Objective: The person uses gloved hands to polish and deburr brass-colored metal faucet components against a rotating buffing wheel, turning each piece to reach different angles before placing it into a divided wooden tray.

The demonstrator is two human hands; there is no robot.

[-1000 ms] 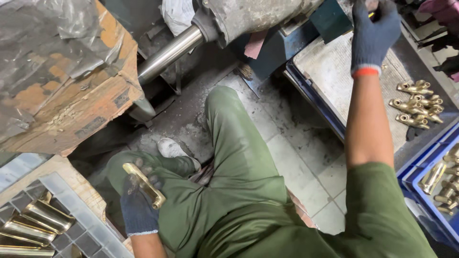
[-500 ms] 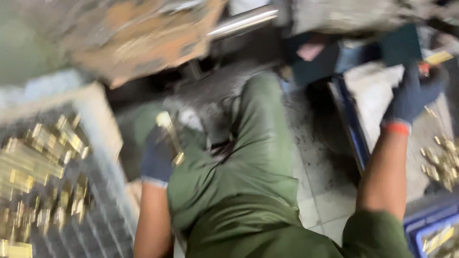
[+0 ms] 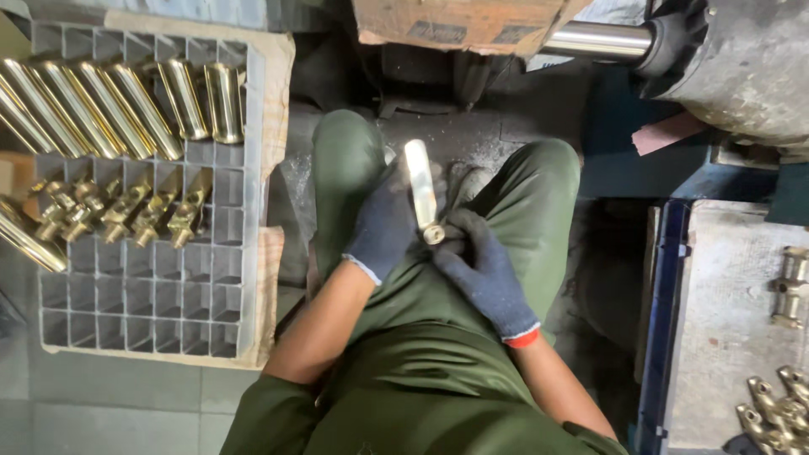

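Both of my hands wear dark blue knit gloves and meet over my lap. My left hand (image 3: 383,223) grips a shiny brass tube (image 3: 420,187) along its side, the tube pointing away from me. Fingers of my right hand (image 3: 482,268) close on the tube's near end, where a small round fitting shows. I sit in green trousers with my knees spread.
A grey plastic grid tray (image 3: 147,286) on cardboard lies to my left, with long brass tubes (image 3: 118,105) and smaller brass fittings (image 3: 126,211) in it. At right, a blue-edged tray (image 3: 716,312) holds more brass fittings (image 3: 775,404). A machine with a steel shaft (image 3: 594,38) stands ahead.
My right hand has come down from the machine at the upper right to the tube in my lap. The view has swung left and down, showing the grid tray fully.
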